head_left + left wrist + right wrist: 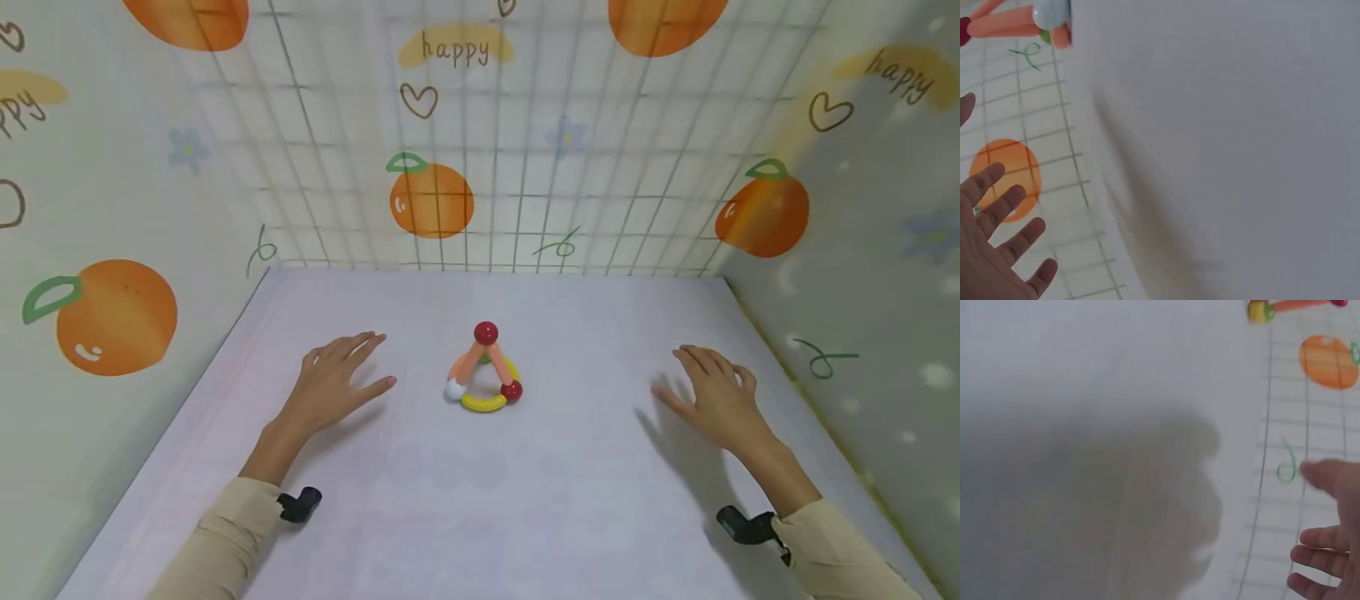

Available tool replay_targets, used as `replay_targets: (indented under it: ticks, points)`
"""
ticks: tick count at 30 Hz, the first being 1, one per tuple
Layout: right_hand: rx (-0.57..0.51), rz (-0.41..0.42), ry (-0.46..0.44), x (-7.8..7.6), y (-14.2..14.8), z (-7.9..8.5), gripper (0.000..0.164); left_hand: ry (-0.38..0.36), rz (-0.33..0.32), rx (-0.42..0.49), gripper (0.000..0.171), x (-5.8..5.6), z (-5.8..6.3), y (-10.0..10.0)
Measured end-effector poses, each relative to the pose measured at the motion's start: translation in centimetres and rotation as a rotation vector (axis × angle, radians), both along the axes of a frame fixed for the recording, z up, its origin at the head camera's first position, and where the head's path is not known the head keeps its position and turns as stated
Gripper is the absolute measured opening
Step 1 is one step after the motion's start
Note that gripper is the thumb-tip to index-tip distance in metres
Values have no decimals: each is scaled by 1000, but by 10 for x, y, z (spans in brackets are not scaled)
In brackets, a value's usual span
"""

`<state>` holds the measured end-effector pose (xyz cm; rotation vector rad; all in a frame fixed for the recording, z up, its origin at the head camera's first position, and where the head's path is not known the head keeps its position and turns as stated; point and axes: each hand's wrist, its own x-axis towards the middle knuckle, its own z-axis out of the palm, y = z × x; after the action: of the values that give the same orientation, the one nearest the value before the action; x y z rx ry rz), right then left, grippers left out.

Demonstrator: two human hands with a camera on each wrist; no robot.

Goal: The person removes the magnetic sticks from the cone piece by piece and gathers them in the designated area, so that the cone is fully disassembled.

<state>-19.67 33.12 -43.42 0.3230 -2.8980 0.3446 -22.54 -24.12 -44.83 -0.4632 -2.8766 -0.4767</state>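
A small pyramid of toy balls and rods stands in the middle of the white table. A red ball tops it, with salmon rods sloping down to a white ball and a second red ball. A curved yellow rod joins these two at the base. My left hand hovers left of the pyramid, fingers spread and holding nothing. Farther off on the right side, my right hand is also empty, its thumb apart from the fingers. Neither hand touches the toy.
A white cloth printed with oranges hangs over a wire grid behind the table. Similar printed cloth walls stand at the left and right. Black wrist cameras sit at both beige sleeves.
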Motion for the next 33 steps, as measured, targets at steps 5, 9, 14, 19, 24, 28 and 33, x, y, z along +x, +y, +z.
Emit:
replay_targets:
  ticks: [5,9,14,19,24,28,33]
  points:
    - [-136,64,36,5,-26,0,57,-38,-33,201,73,2,6,24]
    - [-220,121,68,2,-45,-2,52,-82,-54,285,72,2,8,41]
    - [-281,206,100,-4,-65,-3,49,-93,-88,384,69,-1,6,57]
    - [-324,257,136,-8,-80,-3,45,-92,-131,460,64,-6,0,71]
    - [-353,274,144,-14,-95,-4,43,-92,-181,538,60,-11,-2,83]
    - [-377,283,138,-19,-108,-5,43,-103,-190,594,58,-13,-4,91]
    - [-422,307,156,-24,-124,-4,41,-138,-198,654,56,-17,-4,101]
